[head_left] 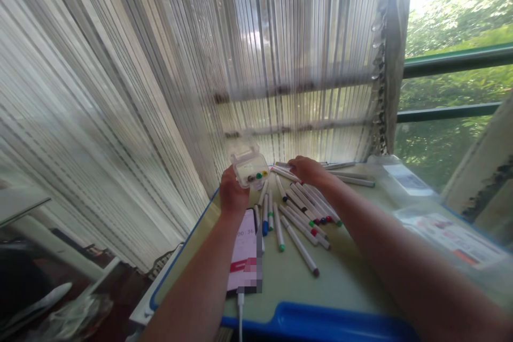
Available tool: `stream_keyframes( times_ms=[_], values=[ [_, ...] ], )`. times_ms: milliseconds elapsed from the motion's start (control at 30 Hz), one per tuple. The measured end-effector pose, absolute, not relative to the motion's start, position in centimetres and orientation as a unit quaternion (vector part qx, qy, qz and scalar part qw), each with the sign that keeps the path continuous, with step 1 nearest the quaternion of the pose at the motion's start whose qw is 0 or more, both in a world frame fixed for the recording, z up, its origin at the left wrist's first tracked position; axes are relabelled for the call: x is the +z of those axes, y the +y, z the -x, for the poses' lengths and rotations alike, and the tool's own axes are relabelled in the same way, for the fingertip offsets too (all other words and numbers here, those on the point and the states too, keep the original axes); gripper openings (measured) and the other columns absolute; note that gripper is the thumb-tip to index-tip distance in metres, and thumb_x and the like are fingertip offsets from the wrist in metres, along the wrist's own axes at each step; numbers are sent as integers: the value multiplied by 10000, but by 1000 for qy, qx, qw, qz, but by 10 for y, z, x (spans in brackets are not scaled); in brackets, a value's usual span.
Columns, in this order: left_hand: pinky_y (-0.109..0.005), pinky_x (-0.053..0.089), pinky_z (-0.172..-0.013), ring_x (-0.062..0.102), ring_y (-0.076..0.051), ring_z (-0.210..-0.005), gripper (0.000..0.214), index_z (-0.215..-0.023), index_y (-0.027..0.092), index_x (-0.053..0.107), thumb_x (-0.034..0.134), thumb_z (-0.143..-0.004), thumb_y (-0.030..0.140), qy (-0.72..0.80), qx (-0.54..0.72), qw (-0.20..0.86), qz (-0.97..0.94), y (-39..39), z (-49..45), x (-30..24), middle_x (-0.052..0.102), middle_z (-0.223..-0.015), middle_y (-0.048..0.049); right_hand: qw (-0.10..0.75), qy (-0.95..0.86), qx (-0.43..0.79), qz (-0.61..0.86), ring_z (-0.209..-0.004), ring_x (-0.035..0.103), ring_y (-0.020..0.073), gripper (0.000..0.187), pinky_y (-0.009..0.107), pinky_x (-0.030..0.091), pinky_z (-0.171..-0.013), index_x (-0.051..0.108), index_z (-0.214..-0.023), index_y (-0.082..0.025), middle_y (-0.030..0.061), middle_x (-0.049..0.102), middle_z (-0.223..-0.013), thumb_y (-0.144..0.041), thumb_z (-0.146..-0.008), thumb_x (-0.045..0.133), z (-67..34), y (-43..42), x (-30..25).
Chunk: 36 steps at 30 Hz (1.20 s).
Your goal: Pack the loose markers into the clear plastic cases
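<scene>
My left hand is wrapped round a clear plastic box, tilted so that its open end faces me. Inside the box, the ends of a few markers show, with dark, green and yellow tips. At the far side of the table, my right hand has its fingers closed on a white marker; its fingertips are partly hidden. Several white markers with coloured ends lie loose between and below my hands, pointing in different directions.
A phone with a charging cable lies beside my left forearm. Clear plastic cases sit along the table's right side. The table has a blue rim. Behind it hang striped curtains and a window with railings.
</scene>
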<state>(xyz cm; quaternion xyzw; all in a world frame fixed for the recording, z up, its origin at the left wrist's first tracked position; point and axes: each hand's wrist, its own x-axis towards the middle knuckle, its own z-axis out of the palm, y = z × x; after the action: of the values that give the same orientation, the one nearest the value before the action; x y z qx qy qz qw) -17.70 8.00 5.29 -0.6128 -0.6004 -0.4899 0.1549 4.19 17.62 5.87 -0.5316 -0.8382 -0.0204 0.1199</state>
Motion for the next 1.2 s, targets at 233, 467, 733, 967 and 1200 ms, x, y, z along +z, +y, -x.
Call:
stream_keyframes(
  times_ms=[233,467,733,967,1200],
  values=[
    [-354,550,-795,668,-249,-912,285,-958,174,620,658,-683,236,-589,-496,165,616,85,179,50,688,-925,-83,65,-832,64,547,-938,657,225,330,272,461,-757,702,-1116,-185,95,722,-1026,-284,-806,646,-55,179,60],
    [-351,550,-780,669,-251,-895,277,-934,169,621,682,-675,247,-590,-492,162,619,82,178,52,688,-911,-87,48,-842,120,523,-906,670,214,378,275,476,-744,713,-1106,-224,59,725,-1066,-310,-738,718,-42,168,59],
    [-400,530,-877,634,-269,-990,266,-964,158,613,614,-705,216,-567,-487,150,647,87,180,48,660,-997,-120,108,-812,66,570,-1033,636,258,338,325,460,-818,705,-1109,-211,118,690,-1147,-300,-883,469,-42,173,44],
    [-398,517,-941,615,-258,-1032,289,-995,187,599,569,-710,153,-548,-480,153,668,84,176,50,646,-1046,-104,119,-791,61,597,-939,659,246,319,302,473,-738,730,-1026,-217,103,720,-1059,-332,-836,500,-45,172,36],
    [-397,545,-868,638,-265,-955,297,-972,175,605,596,-676,152,-541,-493,175,659,90,180,45,652,-989,-113,105,-777,56,619,-994,649,286,362,336,488,-784,734,-1005,-137,172,698,-1090,-362,-808,529,-41,175,37]
  ],
)
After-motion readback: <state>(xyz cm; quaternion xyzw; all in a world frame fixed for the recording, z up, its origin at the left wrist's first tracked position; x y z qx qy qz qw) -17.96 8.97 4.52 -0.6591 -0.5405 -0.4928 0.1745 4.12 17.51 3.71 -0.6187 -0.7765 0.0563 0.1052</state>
